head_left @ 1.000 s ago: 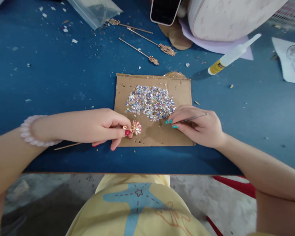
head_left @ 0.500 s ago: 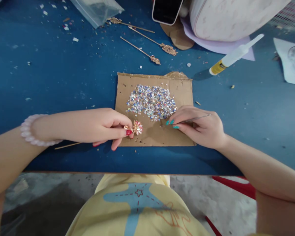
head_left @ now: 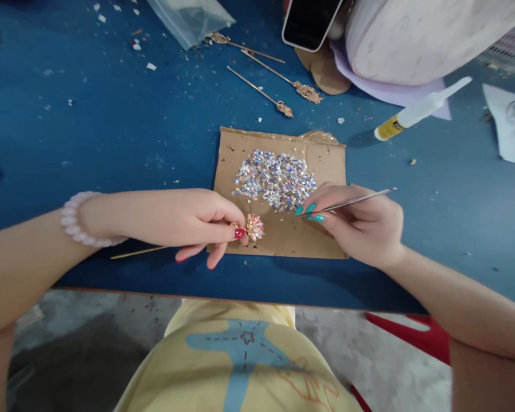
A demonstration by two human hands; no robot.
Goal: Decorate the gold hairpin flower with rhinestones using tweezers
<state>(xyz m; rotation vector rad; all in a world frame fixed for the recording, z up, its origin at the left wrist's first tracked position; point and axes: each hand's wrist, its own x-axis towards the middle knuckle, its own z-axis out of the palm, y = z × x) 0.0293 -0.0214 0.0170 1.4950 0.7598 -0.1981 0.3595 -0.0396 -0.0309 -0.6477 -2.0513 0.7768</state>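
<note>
My left hand (head_left: 189, 220) pinches a gold hairpin by its ornament, a flower (head_left: 254, 227) with pink and clear stones. The pin's thin gold stick (head_left: 139, 252) comes out below the wrist, to the left. Between thumb and fingers of my right hand (head_left: 360, 220) is a thin metal tool (head_left: 360, 198). Its tip is close to the lower right edge of a pile of small shiny stones (head_left: 277, 178). The pile lies on a piece of brown cardboard (head_left: 326, 240); both hands are over its near part.
Several gold hairpins (head_left: 260, 91) lie behind the cardboard. Farther back are a clear plastic bag (head_left: 191, 23), a phone (head_left: 311, 23) and a large pale rounded object (head_left: 429, 40). A glue bottle (head_left: 420, 110) stands at the right, near a printed paper (head_left: 510, 123).
The whole view has shifted, so the table's things appear farther right. The tool in my right hand has tilted, and its tip is now nearer the pile. My left hand still holds the flower.
</note>
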